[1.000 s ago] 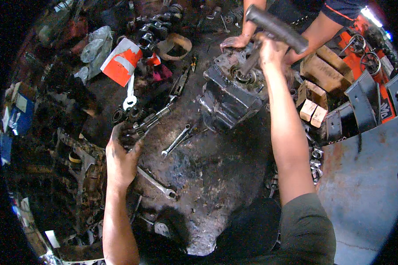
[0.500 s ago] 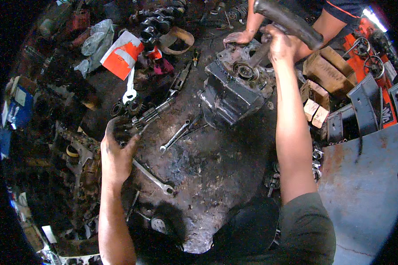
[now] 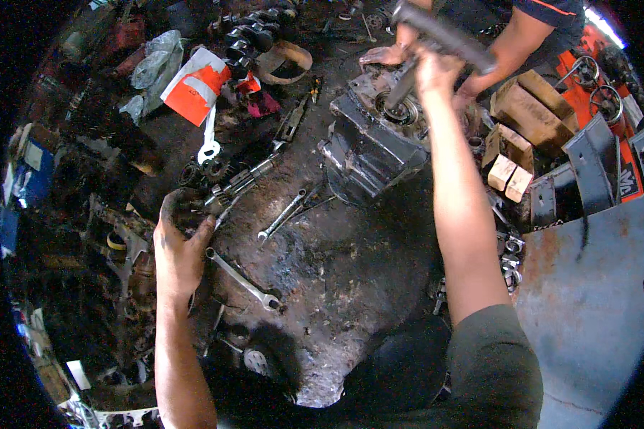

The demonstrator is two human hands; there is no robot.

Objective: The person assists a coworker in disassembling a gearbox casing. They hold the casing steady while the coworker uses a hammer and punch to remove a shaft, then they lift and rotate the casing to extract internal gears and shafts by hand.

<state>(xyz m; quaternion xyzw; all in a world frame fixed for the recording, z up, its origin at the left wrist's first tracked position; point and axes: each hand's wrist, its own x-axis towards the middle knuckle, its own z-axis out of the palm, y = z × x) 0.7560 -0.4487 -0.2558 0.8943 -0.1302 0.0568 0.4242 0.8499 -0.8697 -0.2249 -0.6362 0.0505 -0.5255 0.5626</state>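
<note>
My right hand [image 3: 437, 74] is closed round a dark T-shaped metal tool [image 3: 447, 37] that looks like a hammer with a long cylindrical head. The tool's narrower shaft points down at a round bearing [image 3: 401, 111] set in the top of a dark metal housing [image 3: 376, 146]. At the left, my left hand [image 3: 179, 239] has its blackened fingers curved and apart, with nothing visibly gripped. It is beside a ratchet and socket set [image 3: 243, 179] lying on the floor. A co-worker's hand [image 3: 383, 55] rests by the far edge of the housing; the co-worker's other hand [image 3: 469, 89] is behind my right wrist.
Combination wrenches [image 3: 247, 280] lie on the greasy floor between my arms, one smaller [image 3: 283, 214]. A crankshaft [image 3: 254, 36] and an orange and white box [image 3: 195, 87] are at the far left. Cardboard boxes [image 3: 529, 111] and a grey metal sheet [image 3: 587, 300] flank the right.
My right hand and the T-shaped tool have shifted left, bringing its shaft over the bearing. My left hand has moved slightly left. The co-worker's second hand shows more beside the housing.
</note>
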